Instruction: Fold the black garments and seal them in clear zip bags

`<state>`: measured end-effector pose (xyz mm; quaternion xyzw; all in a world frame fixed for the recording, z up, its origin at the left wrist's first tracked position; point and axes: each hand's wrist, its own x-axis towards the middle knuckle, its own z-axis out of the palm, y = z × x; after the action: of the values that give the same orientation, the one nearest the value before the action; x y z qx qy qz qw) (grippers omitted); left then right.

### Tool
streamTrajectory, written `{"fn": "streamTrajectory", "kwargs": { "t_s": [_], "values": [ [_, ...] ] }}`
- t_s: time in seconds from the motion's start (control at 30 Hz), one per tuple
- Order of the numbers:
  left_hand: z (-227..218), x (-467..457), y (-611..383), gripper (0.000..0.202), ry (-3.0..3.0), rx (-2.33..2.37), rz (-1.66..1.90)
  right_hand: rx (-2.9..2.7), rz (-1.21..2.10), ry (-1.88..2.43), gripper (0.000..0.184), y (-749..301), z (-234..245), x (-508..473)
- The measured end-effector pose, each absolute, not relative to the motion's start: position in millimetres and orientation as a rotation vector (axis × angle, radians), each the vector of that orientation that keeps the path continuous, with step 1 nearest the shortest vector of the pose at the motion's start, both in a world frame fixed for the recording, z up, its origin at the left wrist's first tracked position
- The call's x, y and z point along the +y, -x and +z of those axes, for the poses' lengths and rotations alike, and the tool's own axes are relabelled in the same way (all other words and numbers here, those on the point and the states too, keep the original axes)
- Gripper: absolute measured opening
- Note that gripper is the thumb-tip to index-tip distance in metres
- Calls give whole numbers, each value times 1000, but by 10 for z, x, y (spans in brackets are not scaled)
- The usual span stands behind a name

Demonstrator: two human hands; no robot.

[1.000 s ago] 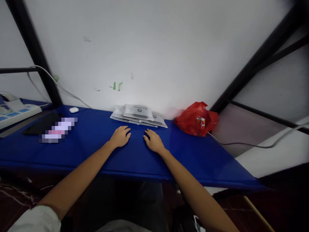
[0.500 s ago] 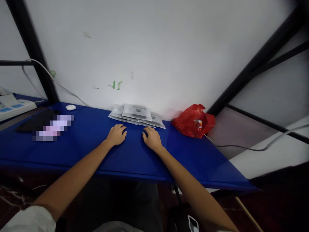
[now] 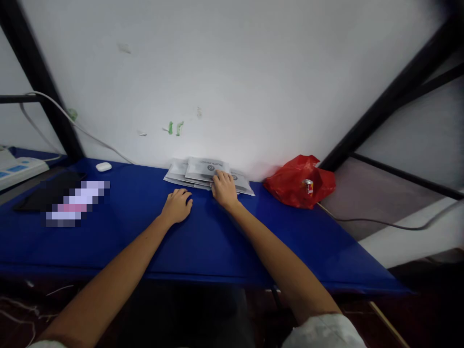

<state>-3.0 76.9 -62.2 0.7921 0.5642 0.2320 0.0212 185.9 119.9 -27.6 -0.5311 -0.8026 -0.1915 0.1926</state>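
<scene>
A small stack of flat grey-white plastic mailer packets (image 3: 197, 167) with dark print lies against the wall at the back of the blue table (image 3: 195, 251). My right hand (image 3: 224, 189) is at the right front corner of the top packet, fingers over its upper face and thumb by its front edge. What lies under the fingers is hidden. Resting on the tabletop just in front of the stack's left part, my left hand (image 3: 176, 207) is open, fingers loosely spread, and holds nothing.
To the right sits a red plastic bag (image 3: 290, 181) with a small can (image 3: 308, 186) showing. On the left are a white earbud case (image 3: 103, 166), a dark flat tablet-like object (image 3: 47, 193), a blurred-out item (image 3: 78, 203) and a power strip (image 3: 23, 170). Black frame bars stand at both sides.
My right hand has moved forward from the tabletop onto the top packet. My left hand has stayed nearly in place. The packets have not visibly moved; the view has shifted slightly.
</scene>
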Motion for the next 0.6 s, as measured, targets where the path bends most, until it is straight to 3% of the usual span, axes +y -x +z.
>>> {"fn": "streamTrajectory", "kwargs": {
  "t_s": [0.4, 0.6],
  "values": [
    [-576, 745, 11, 30, -2454, 1755, 698, -2346, -568, 1420, 30, -1802, -222, 1249],
    [-441, 632, -21, 21, -2533, 1799, 945, -2401, -605, 1336, 27, -1853, -284, 972]
  ]
}}
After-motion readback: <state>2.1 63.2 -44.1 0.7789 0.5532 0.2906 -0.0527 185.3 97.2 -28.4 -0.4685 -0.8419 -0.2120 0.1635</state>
